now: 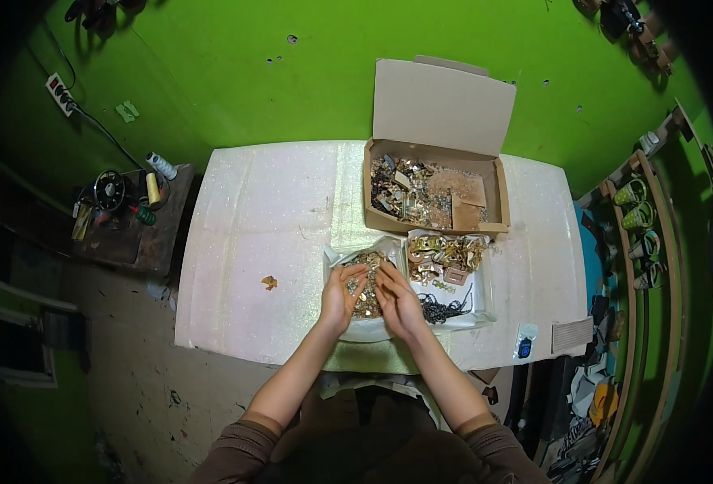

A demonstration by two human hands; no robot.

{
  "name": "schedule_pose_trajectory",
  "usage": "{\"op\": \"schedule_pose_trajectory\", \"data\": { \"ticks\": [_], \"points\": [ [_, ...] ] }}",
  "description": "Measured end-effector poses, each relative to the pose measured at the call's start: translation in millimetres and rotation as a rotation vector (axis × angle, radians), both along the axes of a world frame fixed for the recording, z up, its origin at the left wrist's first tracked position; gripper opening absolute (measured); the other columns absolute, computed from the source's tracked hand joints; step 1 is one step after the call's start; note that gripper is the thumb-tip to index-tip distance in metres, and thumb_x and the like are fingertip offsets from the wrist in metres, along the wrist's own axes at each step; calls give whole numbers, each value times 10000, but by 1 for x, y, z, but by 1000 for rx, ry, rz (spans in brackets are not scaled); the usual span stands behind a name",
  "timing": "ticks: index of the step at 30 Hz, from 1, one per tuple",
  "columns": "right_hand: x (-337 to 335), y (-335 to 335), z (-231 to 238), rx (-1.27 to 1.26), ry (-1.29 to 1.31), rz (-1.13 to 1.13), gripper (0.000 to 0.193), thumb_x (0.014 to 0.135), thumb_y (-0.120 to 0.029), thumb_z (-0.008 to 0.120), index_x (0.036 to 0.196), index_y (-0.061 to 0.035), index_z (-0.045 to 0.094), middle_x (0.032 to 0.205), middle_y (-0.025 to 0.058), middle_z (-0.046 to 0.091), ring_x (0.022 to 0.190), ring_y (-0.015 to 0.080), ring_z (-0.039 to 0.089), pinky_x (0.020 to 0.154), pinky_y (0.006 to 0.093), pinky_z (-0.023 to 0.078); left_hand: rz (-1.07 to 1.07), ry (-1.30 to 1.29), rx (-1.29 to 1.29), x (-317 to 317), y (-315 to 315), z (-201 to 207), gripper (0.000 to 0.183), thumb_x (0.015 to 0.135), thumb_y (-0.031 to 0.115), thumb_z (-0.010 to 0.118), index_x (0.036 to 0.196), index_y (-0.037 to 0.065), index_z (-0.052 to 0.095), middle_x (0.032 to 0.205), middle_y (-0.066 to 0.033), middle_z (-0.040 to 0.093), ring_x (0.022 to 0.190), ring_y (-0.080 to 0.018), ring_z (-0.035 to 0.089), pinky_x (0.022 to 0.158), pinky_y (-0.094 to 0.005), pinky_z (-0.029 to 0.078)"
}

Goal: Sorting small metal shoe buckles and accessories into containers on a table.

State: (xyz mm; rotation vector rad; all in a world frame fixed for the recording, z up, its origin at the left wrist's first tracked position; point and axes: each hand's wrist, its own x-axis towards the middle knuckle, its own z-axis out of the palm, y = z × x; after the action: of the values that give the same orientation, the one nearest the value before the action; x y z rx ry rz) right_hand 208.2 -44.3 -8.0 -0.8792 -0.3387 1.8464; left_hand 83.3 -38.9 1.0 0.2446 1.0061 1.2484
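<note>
My left hand [341, 294] and my right hand [399, 302] face each other over a white-lined tray [338, 328] of small gold and silver metal pieces [367, 304]. Both hands are cupped with fingers stretched forward and apart, and a gap runs between them. Fingertips reach into or just above the pile; contact is hard to make out. Neither hand visibly grips a piece. Right beside it, a second white tray [483, 305] carries gold buckles and metal fittings [445, 256], a pinkish rectangular buckle [455, 276] and a tangle of black chain or cord [443, 308].
Behind the trays stands an open cardboard box [437, 228] of mixed metal bits. A brown-gold scrap [269, 282] lies left on the white table [243, 210]. A sewing machine [109, 190] and thread spools are far left; a wooden rack [642, 323] with green shoes stands right.
</note>
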Motion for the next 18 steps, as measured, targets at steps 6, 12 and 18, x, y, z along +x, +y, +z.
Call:
{"op": "schedule_pose_trajectory", "data": {
  "ticks": [6,12,18],
  "points": [
    [-25,-4,-16,-282,414,-88,320,896,-231,330,1111,-8,413,1107,100,461,1067,216,445,947,336,347,-109,174,234,8,-1,-1,537,929,318,175,902,-52,563,953,-147,573,968,-200,492,920,-308,331],
    [-29,-4,-24,-290,439,-67,337,899,-234,326,1142,-7,378,1114,103,459,1062,222,450,939,348,356,-200,221,254,3,-2,2,557,929,334,165,906,-36,582,953,-134,585,923,-196,513,900,-290,343],
    [-31,-3,-19,-302,488,-90,266,898,-187,342,1090,-12,401,1059,114,487,1039,238,473,950,369,358,-233,147,218,-2,3,3,571,928,370,158,931,-23,573,971,-124,584,936,-194,511,900,-286,345]
  ]
}}
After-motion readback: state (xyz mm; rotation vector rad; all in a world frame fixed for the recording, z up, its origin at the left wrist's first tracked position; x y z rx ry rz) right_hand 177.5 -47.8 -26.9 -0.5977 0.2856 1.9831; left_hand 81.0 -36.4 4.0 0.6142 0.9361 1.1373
